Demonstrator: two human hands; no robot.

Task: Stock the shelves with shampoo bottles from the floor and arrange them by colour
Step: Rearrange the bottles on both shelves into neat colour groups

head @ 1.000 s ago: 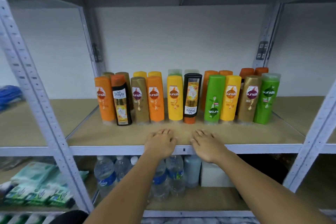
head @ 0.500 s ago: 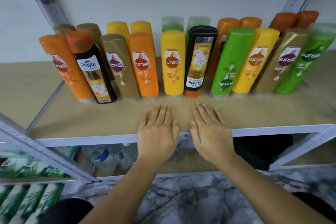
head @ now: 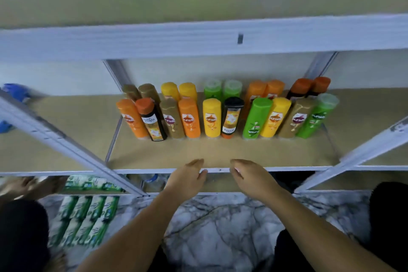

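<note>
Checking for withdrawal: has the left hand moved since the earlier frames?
Yes. The left hand has pulled back toward the person: earlier flat on the board past the shelf's front rail, now only its fingertips cross it.

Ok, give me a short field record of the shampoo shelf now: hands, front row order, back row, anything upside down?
left hand: fingers relaxed, empty, at shelf front edge
right hand: same, beside it
front row: ten bottles, mixed: orange, black, gold, orange, yellow, black, green, yellow, gold, green
back row: colour pairs: gold, yellow, green, orange, dark-orange caps
labels upside down: black Shayla bottle (sixth), green Sunsilk bottle (seventh)
colour sort: front row not done
</note>
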